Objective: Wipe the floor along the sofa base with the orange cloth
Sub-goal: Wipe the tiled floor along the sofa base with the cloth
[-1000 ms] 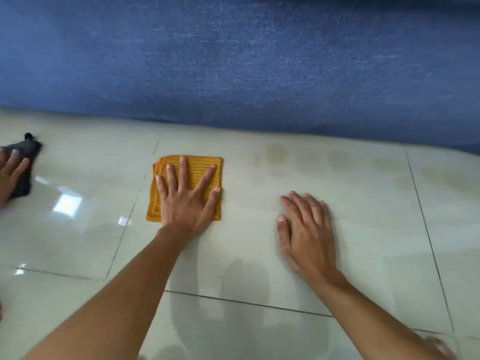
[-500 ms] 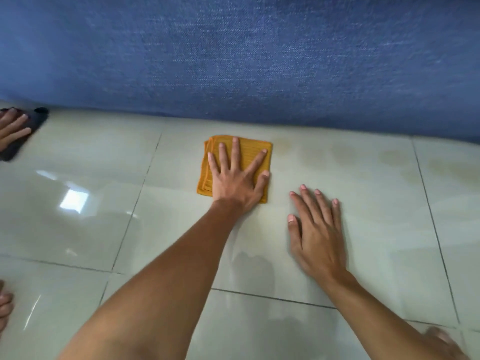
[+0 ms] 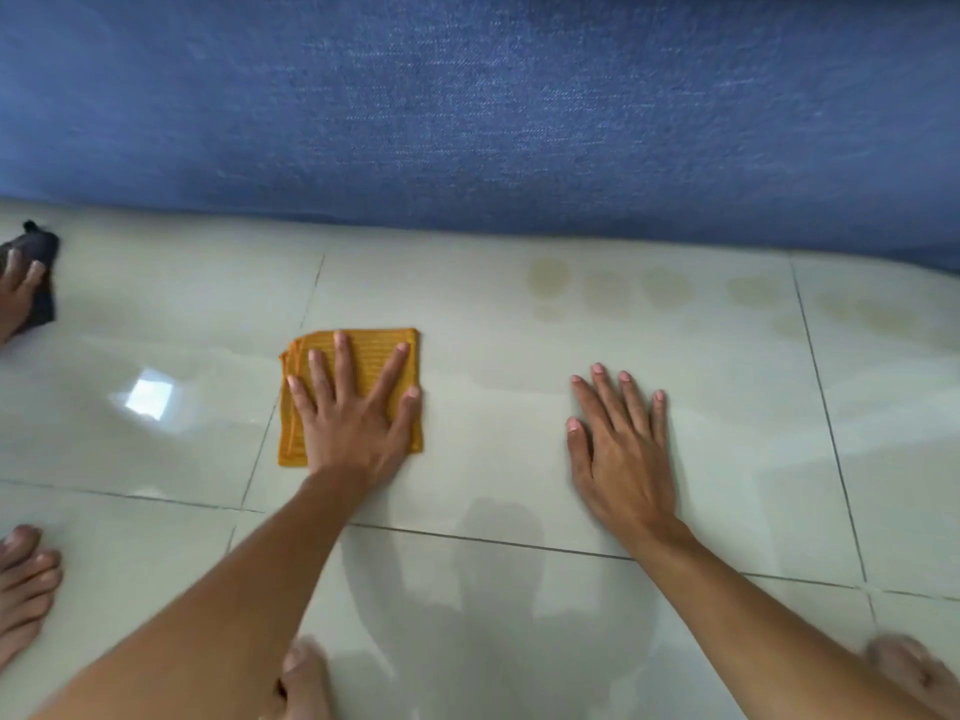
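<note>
Your left hand (image 3: 353,423) lies flat, fingers splayed, on one folded orange cloth (image 3: 358,356), near the sofa base (image 3: 467,122) | right hand (image 3: 621,449) flat on bare floor (image 3: 493,459), fingers nearly together, empty | cloths: one orange, one dark cloth (image 3: 39,262) far left.

- No readable text, labels, brands or numbers anywhere.
- orange cloth (image 3: 358,356): plain ribbed weave, no tag or print showing.
- sofa base (image 3: 478,111): plain blue fabric, no label.
- floor (image 3: 727,459): bare glossy tiles (only faint stains and glare, no markings).
- dark cloth (image 3: 39,252) at left edge: no lettering discernible.
</note>
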`<state>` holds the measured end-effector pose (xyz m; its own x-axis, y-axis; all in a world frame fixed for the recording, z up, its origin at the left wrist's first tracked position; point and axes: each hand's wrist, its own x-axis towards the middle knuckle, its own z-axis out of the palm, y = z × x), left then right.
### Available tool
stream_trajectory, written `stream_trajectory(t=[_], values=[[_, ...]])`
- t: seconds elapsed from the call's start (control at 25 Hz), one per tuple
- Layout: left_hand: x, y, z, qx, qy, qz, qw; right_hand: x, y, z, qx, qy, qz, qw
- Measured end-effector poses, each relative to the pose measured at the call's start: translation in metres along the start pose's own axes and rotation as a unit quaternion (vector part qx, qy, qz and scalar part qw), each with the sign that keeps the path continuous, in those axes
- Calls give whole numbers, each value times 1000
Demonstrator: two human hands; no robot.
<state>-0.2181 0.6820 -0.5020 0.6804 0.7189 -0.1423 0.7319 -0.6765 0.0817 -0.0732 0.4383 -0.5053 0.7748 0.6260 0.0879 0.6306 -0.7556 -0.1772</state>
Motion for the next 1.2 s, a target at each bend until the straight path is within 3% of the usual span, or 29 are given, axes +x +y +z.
stream_trajectory(t=[0.16,0.36,0.52,0.68,0.96,1.2], values=[[82,11,-10,9,0,-1,1000,-2,2,3,10,16,-1,1000],[134,88,-10,7,-3,48,999,0,3,4,23,32,-7,999],[122,161,-4,5,-8,114,993,-2,14,-3,132,84,24,987],[65,188,6,2,-14,166,986,-14,46,-13,105,94,82,987],[-59,135,17,-14,4,158,987,-28,39,-21,44,49,91,994],[-51,41,9,13,4,79,997,-23,9,-11,33,19,47,998]])
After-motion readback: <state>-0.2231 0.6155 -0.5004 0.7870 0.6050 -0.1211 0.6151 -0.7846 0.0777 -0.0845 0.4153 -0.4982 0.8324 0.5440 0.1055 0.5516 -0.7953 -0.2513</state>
